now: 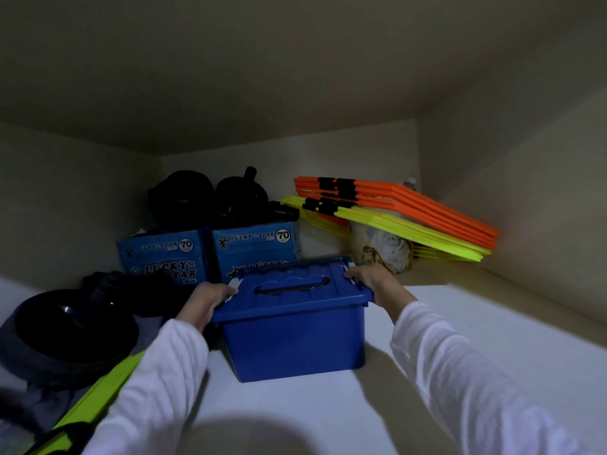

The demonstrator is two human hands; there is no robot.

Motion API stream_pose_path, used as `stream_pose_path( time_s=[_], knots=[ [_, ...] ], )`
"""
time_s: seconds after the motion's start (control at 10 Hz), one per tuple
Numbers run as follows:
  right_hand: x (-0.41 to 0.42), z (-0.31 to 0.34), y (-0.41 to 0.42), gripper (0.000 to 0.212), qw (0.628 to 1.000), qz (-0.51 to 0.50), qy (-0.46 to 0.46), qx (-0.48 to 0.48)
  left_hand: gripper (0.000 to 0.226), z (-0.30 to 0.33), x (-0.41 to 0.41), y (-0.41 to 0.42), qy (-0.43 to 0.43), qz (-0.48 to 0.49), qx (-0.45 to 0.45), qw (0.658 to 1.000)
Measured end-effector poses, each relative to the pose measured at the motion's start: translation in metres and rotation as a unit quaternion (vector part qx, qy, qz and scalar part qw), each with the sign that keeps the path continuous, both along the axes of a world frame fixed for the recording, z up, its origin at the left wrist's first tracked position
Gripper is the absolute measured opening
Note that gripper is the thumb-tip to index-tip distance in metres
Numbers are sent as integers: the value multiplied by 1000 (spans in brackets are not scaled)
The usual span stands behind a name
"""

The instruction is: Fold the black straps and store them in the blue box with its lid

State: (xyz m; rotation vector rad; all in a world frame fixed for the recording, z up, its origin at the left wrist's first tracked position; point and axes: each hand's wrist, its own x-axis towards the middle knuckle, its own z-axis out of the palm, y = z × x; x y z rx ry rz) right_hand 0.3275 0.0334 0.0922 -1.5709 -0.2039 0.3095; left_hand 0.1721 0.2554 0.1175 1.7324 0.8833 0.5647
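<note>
1. A deep pale shelf in a dim cupboard, smooth and matt, carries everything here; its front edge runs along the bottom of the view and its back corners sit in shadow

2. The blue box, hard glossy plastic with straight tapering walls, sits near the middle of the shelf toward the front edge. Its lid is on, moulded with a flat carry handle and pale clips at both ends. The black straps cannot be seen; whether they are inside cannot be told

3. Risk, as a judgement: the box could slide on the smooth shelf, tilt over the front edge, or catch the clutter to its left if pulled crookedly

4. Orange and yellow flat bars, foam-like and bundled with black bands, lean in the back right corner over a crumpled pale bag. A knock from the box might bring them sliding down

5. Two blue cardboard cartons stand at the back just behind the box, with dark rounded gear piled on top that could topple

6. A black shiny bowl-shaped object and dark cloth lie at the left edge

7. The left hand grasps the lid's left end and the right hand grasps its right end, fingers curled over the rim by the clips. If a clip is loose, the lid could lift away from the box
</note>
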Motion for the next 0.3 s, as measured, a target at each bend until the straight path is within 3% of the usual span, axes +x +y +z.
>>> stream_pose_path(
  time_s=[0.1,0.2,0.3],
  knots=[
    [0,1,1,17,1000,5,3,6,43,-6,2,3,-12,19,13,1000],
    [-2,1,0,17,1000,1,-7,-2,12,-9,-2,4,-71,46,17,996],
    [-8,0,-5,23,998,-23,-58,-31,19,-10,-11,-3,-103,107,91,985]
  ],
)
